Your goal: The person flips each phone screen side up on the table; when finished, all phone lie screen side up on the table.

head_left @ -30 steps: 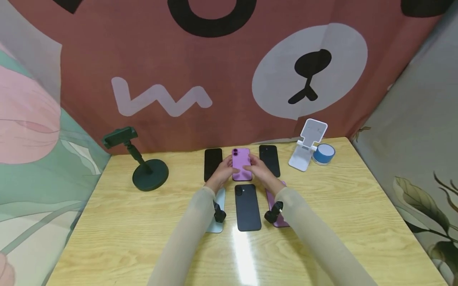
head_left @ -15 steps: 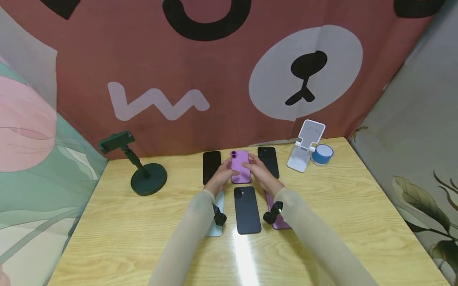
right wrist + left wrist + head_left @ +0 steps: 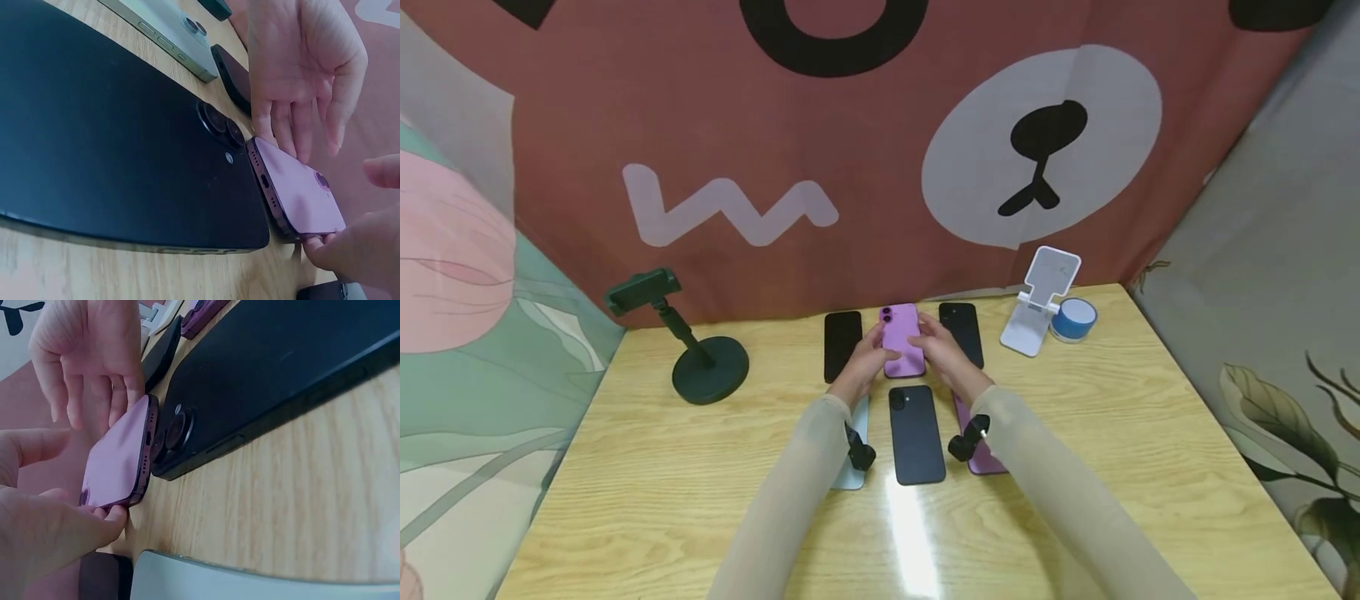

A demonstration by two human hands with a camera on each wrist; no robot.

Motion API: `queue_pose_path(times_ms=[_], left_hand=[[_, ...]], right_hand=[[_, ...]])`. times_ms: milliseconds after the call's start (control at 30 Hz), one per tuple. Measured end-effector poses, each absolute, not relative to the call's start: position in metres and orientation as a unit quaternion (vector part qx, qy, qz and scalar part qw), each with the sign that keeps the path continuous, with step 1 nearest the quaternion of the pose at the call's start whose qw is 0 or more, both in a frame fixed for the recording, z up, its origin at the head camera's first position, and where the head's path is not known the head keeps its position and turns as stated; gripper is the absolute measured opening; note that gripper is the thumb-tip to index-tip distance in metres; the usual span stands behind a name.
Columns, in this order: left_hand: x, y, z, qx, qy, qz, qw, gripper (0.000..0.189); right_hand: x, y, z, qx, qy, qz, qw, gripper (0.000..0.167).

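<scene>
A pink phone (image 3: 901,340) lies back side up in the far row on the table, its camera at the top left. My left hand (image 3: 865,358) touches its left edge with the fingertips, and my right hand (image 3: 946,354) touches the right edge the same way. In both wrist views the thumbs stand raised off the pink phone (image 3: 122,456), the fingers low along its sides. Close in front of its charging-port end lies a dark phone (image 3: 917,437). A black phone (image 3: 841,342) flanks it on the left, another black phone (image 3: 962,329) on the right.
A light blue phone (image 3: 852,477) and a purple phone (image 3: 985,458) lie partly hidden under my forearms. At the left stands a dark green phone stand (image 3: 710,367). A white folding stand (image 3: 1028,325) and a blue-and-white round container (image 3: 1074,320) stand at the back right.
The head view has shifted slightly. Both hands stay at the sides of the pink phone, with only small shifts of the thumbs.
</scene>
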State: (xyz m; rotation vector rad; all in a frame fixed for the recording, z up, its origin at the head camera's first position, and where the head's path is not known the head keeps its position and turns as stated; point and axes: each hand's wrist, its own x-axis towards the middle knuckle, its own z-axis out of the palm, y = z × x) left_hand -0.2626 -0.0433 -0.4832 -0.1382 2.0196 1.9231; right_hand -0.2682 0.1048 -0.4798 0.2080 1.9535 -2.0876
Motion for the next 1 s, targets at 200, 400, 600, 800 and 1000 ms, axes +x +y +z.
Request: queue_pose_path(times_ms=[200, 400, 600, 800, 1000], left_hand=[[-0.2624, -0.0431, -0.4805, -0.064, 0.665, 0.728, 0.155, 0.070], [-0.2667, -0.0428, -0.4786, -0.080, 0.648, 0.740, 0.162, 0.069], [-0.2700, -0.0453, -0.4780, -0.067, 0.665, 0.731, 0.139, 0.074], [-0.2706, -0.0458, -0.4771, -0.072, 0.679, 0.722, 0.114, 0.071], [-0.2670, -0.0458, -0.4767, -0.081, 0.675, 0.726, 0.102, 0.069]], right_hand=[[-0.2671, 0.1092, -0.4750, 0.074, 0.683, -0.717, 0.118, 0.063], [-0.2637, 0.1103, -0.4749, 0.068, 0.677, -0.726, 0.103, 0.061], [-0.2650, 0.1124, -0.4721, 0.058, 0.687, -0.717, 0.096, 0.058], [-0.2636, 0.1104, -0.4714, 0.063, 0.702, -0.702, 0.100, 0.063], [-0.2633, 0.1096, -0.4741, 0.062, 0.702, -0.704, 0.091, 0.066]])
